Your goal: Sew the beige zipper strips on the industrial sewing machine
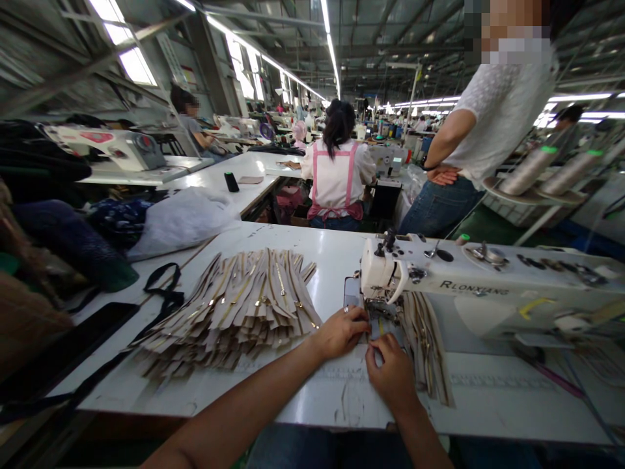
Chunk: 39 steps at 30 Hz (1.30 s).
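Observation:
At the sewing machine [385, 273], a beige zipper strip [382, 324] lies under the needle area, partly covered by my fingers. My left hand [344, 332], with a ring on one finger, is closed at the strip's left edge, its fingertips close to the presser foot. Just nearer to me, my right hand [390, 371] pinches the near end of the strip between thumb and forefinger. A big fanned pile of beige zippers [249, 299] with gold teeth and pulls is spread left of my hands. More zipper strips [430, 345] hang together right of the needle, under the machine arm.
A black strap [166, 286] and a dark tray [73, 345] lie at the left. Behind them is a translucent plastic bag [185, 218]. Thread cones [530, 170] stand at the right. One person [336, 169] sits ahead; another [493, 124] stands beside the machine.

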{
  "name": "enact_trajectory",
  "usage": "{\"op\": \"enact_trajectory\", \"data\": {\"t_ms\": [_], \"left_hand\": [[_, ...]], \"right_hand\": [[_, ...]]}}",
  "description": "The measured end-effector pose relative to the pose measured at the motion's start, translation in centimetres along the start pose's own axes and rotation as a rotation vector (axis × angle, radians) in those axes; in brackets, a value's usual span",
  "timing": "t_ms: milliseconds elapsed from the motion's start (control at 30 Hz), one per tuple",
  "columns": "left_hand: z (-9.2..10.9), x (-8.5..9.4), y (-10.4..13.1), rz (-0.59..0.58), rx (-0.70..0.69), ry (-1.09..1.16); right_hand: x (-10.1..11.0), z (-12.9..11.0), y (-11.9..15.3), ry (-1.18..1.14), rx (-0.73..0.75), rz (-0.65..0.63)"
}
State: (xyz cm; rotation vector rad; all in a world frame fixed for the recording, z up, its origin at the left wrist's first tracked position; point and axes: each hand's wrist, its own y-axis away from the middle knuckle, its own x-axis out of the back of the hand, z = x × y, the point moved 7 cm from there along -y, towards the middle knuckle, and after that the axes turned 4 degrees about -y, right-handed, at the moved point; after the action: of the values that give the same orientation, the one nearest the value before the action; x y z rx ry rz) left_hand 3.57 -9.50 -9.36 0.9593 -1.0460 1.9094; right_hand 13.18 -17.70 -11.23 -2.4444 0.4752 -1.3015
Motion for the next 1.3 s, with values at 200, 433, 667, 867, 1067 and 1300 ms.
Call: {"op": "enact_trajectory", "data": {"t_ms": [200,433,667,867,1067,1300], "left_hand": [[0.1,0.0,0.1,0.009,-0.004,-0.001],[0.0,0.4,0.1,0.043,0.029,-0.033],[-0.1,0.3,0.0,0.071,0.078,-0.098],[-0.2,0.5,0.1,0.095,0.148,-0.119],[-0.6,0.6,0.1,0.091,0.191,-0.155],[-1.0,0.5,0.1,0.064,0.227,-0.201]], "right_hand": [[0.1,-0.5,0.0,0.059,0.006,-0.007],[0.2,-0.7,-0.8,0.185,-0.015,-0.052],[-0.2,-0.4,-2.2,0.229,-0.093,-0.174],[-1.0,0.1,-3.6,0.257,-0.121,-0.229],[-1.7,0.3,-3.7,0.303,-0.085,-0.202],[-1.3,0.1,-3.2,0.255,-0.042,-0.110]]}}
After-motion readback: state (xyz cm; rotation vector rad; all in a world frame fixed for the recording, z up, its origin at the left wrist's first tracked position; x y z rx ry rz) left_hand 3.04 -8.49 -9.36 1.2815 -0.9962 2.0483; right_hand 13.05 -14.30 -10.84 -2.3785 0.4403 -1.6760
